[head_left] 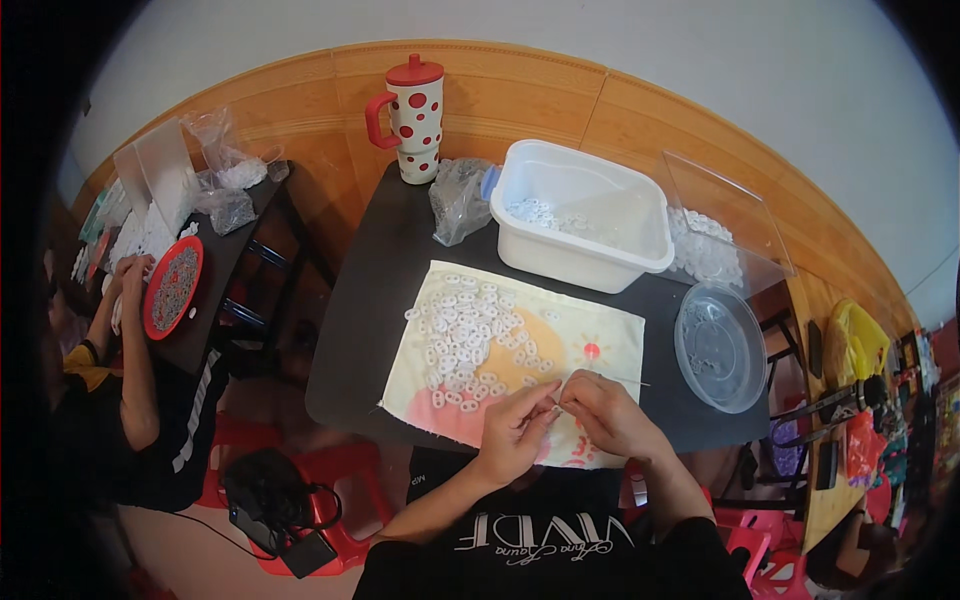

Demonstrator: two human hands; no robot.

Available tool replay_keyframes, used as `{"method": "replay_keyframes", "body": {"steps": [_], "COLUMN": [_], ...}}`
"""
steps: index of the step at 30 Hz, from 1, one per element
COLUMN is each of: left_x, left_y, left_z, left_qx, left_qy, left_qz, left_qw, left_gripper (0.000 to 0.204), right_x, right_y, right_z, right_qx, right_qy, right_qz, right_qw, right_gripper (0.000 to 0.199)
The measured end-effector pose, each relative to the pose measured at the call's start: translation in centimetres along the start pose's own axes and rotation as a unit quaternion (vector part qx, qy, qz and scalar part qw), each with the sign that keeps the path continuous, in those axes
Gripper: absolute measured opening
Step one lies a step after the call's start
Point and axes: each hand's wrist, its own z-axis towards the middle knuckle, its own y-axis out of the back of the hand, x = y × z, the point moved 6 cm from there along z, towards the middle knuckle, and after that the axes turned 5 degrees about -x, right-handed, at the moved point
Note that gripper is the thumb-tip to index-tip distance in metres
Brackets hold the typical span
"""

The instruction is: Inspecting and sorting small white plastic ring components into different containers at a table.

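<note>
White two-holed pieces (460,340) heaped ahead-left of hands (512,436), both pinching; held item (556,400) unclear.

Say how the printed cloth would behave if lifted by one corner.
The cloth would probably droop, being thin-looking fabric with a ragged edge. The loose white pieces heaped on it would likely slide off, as nothing visible fastens them.

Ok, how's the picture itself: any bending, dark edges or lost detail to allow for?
Head view: the wooden wall panel bows into an arc; head view: black fills the corners; head view: the white pieces on the cloth read clearly, but detail between the fingers is too small to make out.
</note>
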Motion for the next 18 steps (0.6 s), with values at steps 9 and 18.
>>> {"method": "replay_keyframes", "body": {"steps": [9, 18], "left_x": [0.3, 0.7], "left_y": [0.1, 0.3], "left_z": [-0.1, -0.1], "left_qx": [-0.013, -0.020], "left_qy": [0.017, 0.040], "left_qz": [-0.028, -0.022], "left_qw": [0.999, 0.999], "left_gripper": [0.041, 0.026], "right_x": [0.0, -2.0], "right_y": [-0.5, 2.0], "right_z": [-0.2, -2.1], "right_qx": [-0.028, -0.139], "right_qy": [-0.022, -0.148], "right_qz": [0.030, 0.098], "right_qw": [0.999, 0.974], "right_gripper": [0.005, 0.013]}}
